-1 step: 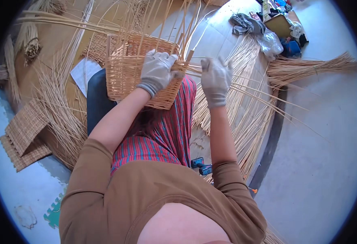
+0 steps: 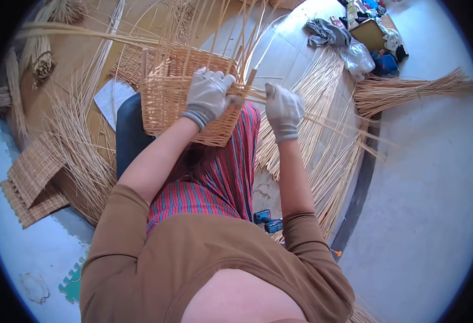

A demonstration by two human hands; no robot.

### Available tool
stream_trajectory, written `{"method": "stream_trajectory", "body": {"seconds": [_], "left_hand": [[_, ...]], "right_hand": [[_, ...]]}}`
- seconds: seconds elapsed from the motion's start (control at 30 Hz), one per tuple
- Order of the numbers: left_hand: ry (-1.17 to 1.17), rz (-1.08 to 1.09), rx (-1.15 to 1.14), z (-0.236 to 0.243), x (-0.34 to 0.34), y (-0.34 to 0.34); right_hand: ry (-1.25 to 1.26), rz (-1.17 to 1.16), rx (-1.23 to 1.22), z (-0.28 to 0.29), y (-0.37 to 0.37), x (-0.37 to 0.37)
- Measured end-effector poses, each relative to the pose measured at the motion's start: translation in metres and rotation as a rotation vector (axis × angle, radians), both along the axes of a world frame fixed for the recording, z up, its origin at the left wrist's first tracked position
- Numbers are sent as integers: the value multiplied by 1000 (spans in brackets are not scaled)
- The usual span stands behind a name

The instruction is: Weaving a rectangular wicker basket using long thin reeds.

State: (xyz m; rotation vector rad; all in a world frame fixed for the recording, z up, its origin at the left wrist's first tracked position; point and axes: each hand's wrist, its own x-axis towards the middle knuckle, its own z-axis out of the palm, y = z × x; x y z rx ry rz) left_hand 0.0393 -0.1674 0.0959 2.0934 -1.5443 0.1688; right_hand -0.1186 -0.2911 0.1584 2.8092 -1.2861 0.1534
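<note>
Head cam: half-woven wicker basket sits on the lap, uprights sticking up; gloved left hand lies on its rim w/ fingers curled down over the weave. Gloved right hand, just beside the rim, fingers closed round a willow rod running off right; loose willow bundle on floor beyond.

The basket is honey-tan wicker with a close horizontal weave, and its loose upright stakes are paler straw-yellow. Both gloves are light grey: the left hand and the right hand match. The skirt carries stripes of red, dark blue and green. The shirt is plain brown. The cushion is dark navy. The woven mats show a tan checker weave. The reed bundle is a duller golden brown. The floor is pale grey, and a sheet of paper is white.
</note>
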Motion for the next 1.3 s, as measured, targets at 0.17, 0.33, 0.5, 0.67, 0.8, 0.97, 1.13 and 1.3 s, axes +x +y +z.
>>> {"method": "stream_trajectory", "body": {"seconds": [0.17, 0.33, 0.5, 0.67, 0.8, 0.97, 1.13, 1.3], "left_hand": [[103, 6, -38, 9, 26, 0], [243, 33, -319, 101, 41, 29], [425, 19, -660, 237, 19, 95], [348, -143, -934, 285, 9, 133], [223, -202, -1072, 311, 57, 114], [285, -306, -1126, 264, 153, 50], [1122, -412, -982, 202, 184, -6], [1601, -294, -827, 101, 174, -71]], "right_hand": [[-838, 421, -159, -3, 36, -17], [-1057, 144, 641, -56, 23, -26], [-1070, 401, 380, 19, -63, 39], [-1037, 450, 1037, 157, -72, 52], [-1330, 666, 1103, 216, -82, 21], [-1453, 585, 1054, 231, -79, 4], [-1523, 325, 878, 166, -84, 23], [-1432, -40, 751, 51, -150, 48]]}}
